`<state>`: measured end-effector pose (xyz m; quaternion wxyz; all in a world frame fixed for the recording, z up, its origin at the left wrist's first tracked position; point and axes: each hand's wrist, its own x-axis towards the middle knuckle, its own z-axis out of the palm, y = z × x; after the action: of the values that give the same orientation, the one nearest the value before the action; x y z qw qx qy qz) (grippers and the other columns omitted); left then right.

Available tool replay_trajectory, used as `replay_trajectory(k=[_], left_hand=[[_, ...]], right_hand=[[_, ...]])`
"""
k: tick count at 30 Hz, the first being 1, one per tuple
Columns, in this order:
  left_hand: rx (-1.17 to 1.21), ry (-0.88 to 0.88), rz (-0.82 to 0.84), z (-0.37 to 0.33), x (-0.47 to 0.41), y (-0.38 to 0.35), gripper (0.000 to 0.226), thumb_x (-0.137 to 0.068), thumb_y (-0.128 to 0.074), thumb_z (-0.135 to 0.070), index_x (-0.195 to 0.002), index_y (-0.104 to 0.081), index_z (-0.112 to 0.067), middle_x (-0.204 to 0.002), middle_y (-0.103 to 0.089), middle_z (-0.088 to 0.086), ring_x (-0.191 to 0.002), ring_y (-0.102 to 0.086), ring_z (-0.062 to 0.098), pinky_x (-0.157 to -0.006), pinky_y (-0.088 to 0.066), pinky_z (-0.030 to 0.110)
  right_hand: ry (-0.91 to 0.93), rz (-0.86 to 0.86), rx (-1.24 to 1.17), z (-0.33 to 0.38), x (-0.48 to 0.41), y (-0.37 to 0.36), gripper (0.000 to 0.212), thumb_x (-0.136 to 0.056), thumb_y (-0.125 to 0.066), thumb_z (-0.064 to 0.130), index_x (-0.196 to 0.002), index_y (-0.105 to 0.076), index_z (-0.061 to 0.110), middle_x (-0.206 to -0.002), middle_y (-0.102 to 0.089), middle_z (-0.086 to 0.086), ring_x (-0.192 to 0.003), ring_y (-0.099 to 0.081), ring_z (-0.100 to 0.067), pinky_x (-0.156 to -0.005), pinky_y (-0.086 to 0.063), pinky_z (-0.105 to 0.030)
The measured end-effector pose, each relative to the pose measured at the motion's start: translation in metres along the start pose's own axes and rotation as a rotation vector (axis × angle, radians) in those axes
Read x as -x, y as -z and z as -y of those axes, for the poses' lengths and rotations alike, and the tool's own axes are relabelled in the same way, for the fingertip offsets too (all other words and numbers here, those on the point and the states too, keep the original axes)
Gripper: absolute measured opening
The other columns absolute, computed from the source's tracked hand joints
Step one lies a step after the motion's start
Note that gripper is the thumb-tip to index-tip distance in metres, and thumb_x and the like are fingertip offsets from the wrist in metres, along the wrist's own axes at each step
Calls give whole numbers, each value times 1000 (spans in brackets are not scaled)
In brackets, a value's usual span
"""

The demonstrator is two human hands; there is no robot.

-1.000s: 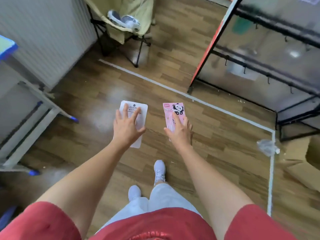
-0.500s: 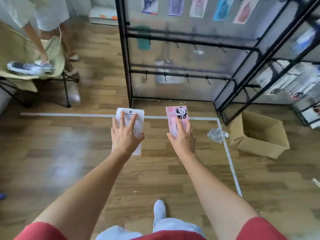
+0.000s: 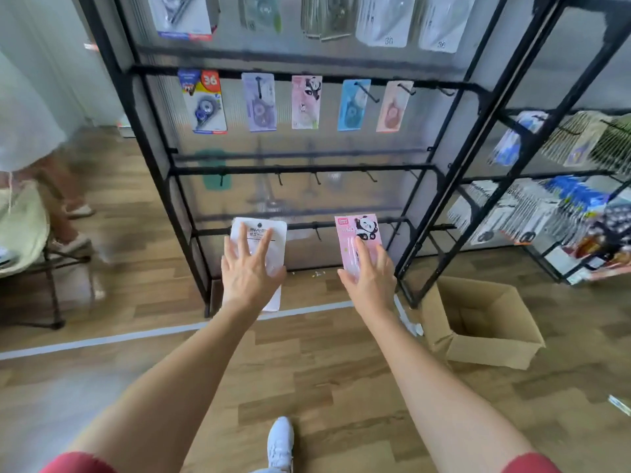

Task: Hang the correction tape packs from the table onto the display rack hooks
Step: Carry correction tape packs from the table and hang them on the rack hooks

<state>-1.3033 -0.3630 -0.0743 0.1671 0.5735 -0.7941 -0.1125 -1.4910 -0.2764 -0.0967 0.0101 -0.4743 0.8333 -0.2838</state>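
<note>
Nearest you, one white shoe point(image 3: 281, 445) stands on the wood floor point(image 3: 307, 387), between your outstretched forearms. An open cardboard box point(image 3: 485, 322) sits on the floor just right of your right forearm, at the foot of the racks. A white tape line point(image 3: 102, 339) crosses the floor under your left arm.

Your left grip point(image 3: 251, 274) is spread, with straight fingers fanned over the near face of the white pack point(image 3: 278, 240) and the thumb at its right edge. Your right grip point(image 3: 370, 279) lies against the pink panda pack point(image 3: 362, 230), with the forefinger straight up its middle. What sits behind either pack is hidden. You carry two packs, one per grip, both in the air before the display rack point(image 3: 143, 131). Each stands upright with its long axis vertical, its print facing you and its top edge level in view with the lowest rail. The white one's hang hole is at the top.

To the left stand a folding chair point(image 3: 24, 233) and another person's legs point(image 3: 58, 199), both blurred.

Farther on, the rail above carries several hooks point(image 3: 280, 179), too blurred to count. Five hanging packs point(image 3: 306, 102) fill the rail above that, all upright. A top row of five more is cut off by the frame. A second rack point(image 3: 546, 199) to the right is crowded with stock.
</note>
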Motion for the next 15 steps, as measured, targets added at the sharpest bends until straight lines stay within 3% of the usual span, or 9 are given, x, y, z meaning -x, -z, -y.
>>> replay_trajectory(k=[10, 15], left_hand=[[8, -35, -61, -35, -163, 8, 73, -87, -58, -41, -150, -20, -37, -160, 3, 6, -143, -1, 38, -115, -14, 45], [-12, 11, -109, -40, -209, -1, 74, -84, -61, -44, -148, -25, -36, -159, -2, 7, -141, -8, 39, -113, -23, 49]], right_hand=[[150, -118, -42, 21, -164, -16, 68, -77, -78, 30, -137, -51, 16, -135, -46, -23, -115, -48, -45, -84, -49, -55], [225, -126, -94, 44, -226, -27, 69, -78, -77, 33, -140, -49, 20, -137, -44, -25, -120, -44, -45, -88, -45, -58]])
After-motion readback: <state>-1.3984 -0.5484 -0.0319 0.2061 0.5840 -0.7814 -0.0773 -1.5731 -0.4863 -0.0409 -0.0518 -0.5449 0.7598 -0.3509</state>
